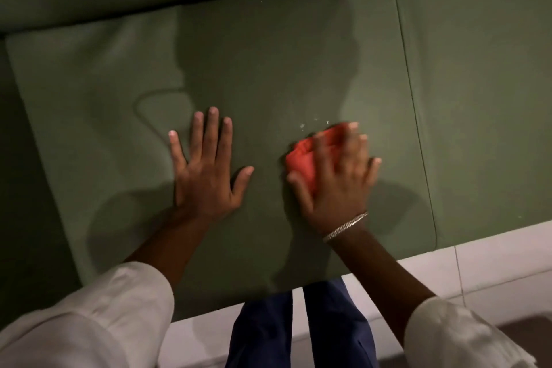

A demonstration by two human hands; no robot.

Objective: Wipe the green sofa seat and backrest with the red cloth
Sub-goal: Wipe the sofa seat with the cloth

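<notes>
Left hand (206,170): flat on the green sofa seat (104,116), fingers spread, holding nothing. Right hand (334,179): motion-blurred, its grip pressed over the bunched red cloth (301,158) on the seat. Small white specks (313,123) lie just beyond the cloth.

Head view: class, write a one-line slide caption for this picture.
Right hand presses the red cloth on the green sofa seat near pale specks; left hand lies flat.
</notes>
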